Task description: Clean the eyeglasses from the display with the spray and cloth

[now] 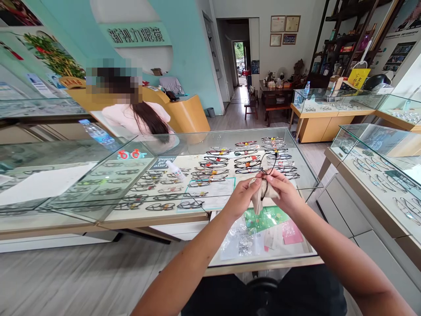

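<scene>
Fingers (254, 184), left hand (244, 196) and right hand (283, 188): pinched together around dark-framed glasses (275, 157) and beige cloth (258, 202) | glasses above open drawer (230, 268) | cloth on glasses; handling seems underway, remainder unclear

Thin dark-framed glasses (275, 161), tilted, held up, beige cloth (258, 202), crumpled against them, hanging down

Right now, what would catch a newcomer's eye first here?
Probably the left hand and right hand, right of centre, holding a pale cloth and dark-framed glasses above an open drawer. Beyond them, rows of glasses lie in the showcase; a teal wall rises at upper left.
</scene>
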Available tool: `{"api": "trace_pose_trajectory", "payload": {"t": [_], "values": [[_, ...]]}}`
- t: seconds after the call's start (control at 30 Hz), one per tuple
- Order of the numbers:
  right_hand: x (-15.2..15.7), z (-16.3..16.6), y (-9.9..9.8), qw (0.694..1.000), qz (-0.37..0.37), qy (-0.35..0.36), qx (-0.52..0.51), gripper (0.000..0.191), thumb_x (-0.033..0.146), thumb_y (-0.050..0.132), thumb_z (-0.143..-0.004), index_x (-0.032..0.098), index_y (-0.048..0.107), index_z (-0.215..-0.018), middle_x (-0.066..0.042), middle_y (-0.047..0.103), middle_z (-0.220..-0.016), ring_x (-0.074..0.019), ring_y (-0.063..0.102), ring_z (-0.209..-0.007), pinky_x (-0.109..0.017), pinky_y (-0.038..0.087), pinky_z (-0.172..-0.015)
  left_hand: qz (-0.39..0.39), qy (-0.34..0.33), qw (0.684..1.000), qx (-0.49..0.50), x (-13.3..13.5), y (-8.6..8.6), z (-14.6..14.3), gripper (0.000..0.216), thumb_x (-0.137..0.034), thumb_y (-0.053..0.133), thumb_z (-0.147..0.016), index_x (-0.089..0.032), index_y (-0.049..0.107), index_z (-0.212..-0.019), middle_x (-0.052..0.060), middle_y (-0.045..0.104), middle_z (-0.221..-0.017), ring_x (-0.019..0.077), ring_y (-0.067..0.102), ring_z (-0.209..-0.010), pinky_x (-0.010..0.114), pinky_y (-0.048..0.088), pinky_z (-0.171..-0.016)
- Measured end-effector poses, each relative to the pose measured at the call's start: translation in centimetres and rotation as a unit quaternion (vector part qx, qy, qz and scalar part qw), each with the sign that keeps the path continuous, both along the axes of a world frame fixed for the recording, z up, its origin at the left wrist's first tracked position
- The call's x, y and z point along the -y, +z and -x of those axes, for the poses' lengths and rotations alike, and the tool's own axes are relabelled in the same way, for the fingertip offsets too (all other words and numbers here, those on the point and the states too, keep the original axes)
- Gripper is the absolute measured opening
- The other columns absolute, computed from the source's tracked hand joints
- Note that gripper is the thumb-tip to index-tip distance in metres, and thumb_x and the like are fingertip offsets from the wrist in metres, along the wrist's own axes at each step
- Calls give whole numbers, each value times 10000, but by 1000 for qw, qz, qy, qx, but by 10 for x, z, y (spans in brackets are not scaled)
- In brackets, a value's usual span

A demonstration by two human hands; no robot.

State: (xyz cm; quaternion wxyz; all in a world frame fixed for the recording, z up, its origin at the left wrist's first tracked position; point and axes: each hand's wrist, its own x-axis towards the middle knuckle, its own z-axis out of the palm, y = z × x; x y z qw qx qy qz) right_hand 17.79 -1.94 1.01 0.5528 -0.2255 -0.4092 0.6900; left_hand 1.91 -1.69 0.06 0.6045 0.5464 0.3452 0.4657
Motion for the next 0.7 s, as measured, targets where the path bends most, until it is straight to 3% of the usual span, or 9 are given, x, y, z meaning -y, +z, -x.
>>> {"api": "trace_pose_trajectory", "payload": {"t": [0.1, 0.23, 0.5, 0.7], "values": [[-4, -4, -1, 1000, 7, -4, 0, 390, 504, 987, -736, 249, 699, -800, -17, 821, -935, -192, 728, -791, -318, 574, -726, 15, -42, 999, 0, -2, 0, 2, 707, -845, 844, -726, -163, 663, -758, -13, 545, -645, 138, 514, -607, 272, 429, -573], [-7, -6, 0, 1000, 11, -15, 8, 417, 523, 1004, -716, 251, 697, -791, -4, 797, -890, -178, 698, -760, -309, 564, -705, 8, -39, 999, 3, -5, 0, 5, 635, -742, 928, -710, -152, 731, -838, 3, 592, -739, 145, 543, -719, 274, 461, -676], [-13, -15, 5, 993, -33, -68, 89, 463, 586, 1016, -666, 254, 706, -757, 19, 764, -812, -157, 669, -761, -295, 532, -763, 0, -30, 999, -17, -14, 1, 10, 622, -653, 1007, -635, -151, 694, -823, -17, 570, -743, 114, 489, -697, 252, 395, -658], [-12, -17, 17, 987, -58, -64, 134, 468, 630, 991, -670, 252, 739, -785, 5, 769, -811, -187, 682, -796, -335, 532, -801, -9, -44, 998, -36, -12, 18, 14, 649, -631, 1025, -601, -166, 622, -806, -45, 539, -713, 96, 467, -655, 236, 360, -613]]}}
